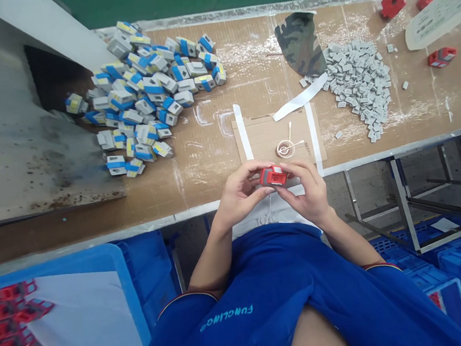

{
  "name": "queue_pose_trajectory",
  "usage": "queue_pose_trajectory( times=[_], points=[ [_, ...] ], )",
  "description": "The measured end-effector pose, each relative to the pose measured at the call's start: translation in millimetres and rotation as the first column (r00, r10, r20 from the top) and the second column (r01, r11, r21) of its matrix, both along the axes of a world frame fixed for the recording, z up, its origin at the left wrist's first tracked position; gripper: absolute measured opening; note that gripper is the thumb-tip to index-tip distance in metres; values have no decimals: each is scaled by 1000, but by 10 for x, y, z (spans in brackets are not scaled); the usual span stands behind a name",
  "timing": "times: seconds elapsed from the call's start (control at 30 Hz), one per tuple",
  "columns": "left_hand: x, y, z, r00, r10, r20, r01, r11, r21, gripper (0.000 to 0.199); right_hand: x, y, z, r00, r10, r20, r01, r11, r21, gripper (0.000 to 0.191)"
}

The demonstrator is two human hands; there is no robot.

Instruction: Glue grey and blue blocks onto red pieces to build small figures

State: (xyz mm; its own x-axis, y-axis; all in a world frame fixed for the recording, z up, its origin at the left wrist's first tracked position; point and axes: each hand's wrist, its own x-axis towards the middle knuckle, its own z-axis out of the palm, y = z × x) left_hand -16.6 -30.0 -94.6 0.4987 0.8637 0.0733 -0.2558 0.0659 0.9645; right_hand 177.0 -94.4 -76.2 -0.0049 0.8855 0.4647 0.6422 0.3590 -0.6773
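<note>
Both my hands hold a small red plastic block with a white top (273, 176) up above the table's front edge. My left hand (241, 192) pinches its left end, and my right hand (302, 192) grips its right end. Just beyond my hands lies a cardboard sheet (260, 138) bearing a coiled white ring with a thin white stick (287, 147). Long white strips (300, 98) lie across and beside the cardboard. Further back on the wooden table (213, 163) are a heap of grey-and-blue plastic blocks (146, 89) and a pile of small grey pieces (360, 83).
A camouflage cloth (300, 43), loose red blocks (442, 56) and a printed sheet (438, 15) lie at the table's far side. A grey metal chute (21, 132) meets the left end. Below the front edge stand blue crates (424, 263) and a blue tray of red parts (10, 332).
</note>
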Motion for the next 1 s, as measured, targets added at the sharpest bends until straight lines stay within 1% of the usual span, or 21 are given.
queue_pose_trajectory(
  times=[0.1,0.2,0.27,0.33,0.4,0.43,0.5,0.57,0.6,0.7,0.77,0.87,0.93,1.0],
  points=[
    [24,-13,-7,995,-17,-101,18,1000,5,44,44,-12,-5,999,-25,27,24,998,52,53],
    [24,6,-46,993,-26,-115,30,999,38,37,47,-29,0,999,-32,27,30,998,54,55],
    [19,23,-73,994,-28,-109,33,999,42,35,60,-47,4,1000,-25,8,25,999,38,53],
    [12,34,-89,992,-30,-122,33,999,21,34,106,-66,0,1000,8,-24,-8,1000,11,51],
    [10,40,-90,991,-25,-133,23,1000,-15,33,190,-69,-19,997,14,-82,-16,999,-28,41],
    [11,42,-85,990,-22,-136,18,999,-32,32,242,-58,-36,992,-14,-127,8,999,-50,36],
    [21,48,-71,990,-17,-142,10,999,-51,31,347,-2,-80,965,-120,-232,100,990,-96,26],
    [36,54,-56,988,-16,-155,7,998,-59,30,429,95,-124,928,-206,-310,168,975,-146,25],
    [42,56,-50,986,-14,-165,4,998,-63,29,455,152,-140,918,-224,-327,176,970,-170,28],
    [47,55,-44,984,-3,-178,-11,997,-76,31,479,313,-139,923,-219,-317,151,963,-223,35],
    [37,52,-50,986,-2,-167,-12,996,-84,32,467,383,-104,935,-212,-284,147,961,-233,34],
    [19,47,-65,988,-9,-152,-4,996,-85,32,444,422,-40,949,-205,-238,153,964,-219,33],
    [13,47,-74,989,-12,-150,0,997,-78,31,437,419,-7,954,-193,-231,148,968,-201,29],
    [12,49,-78,988,-15,-155,4,997,-74,32,436,408,19,961,-166,-220,124,974,-191,20]
  ],
)
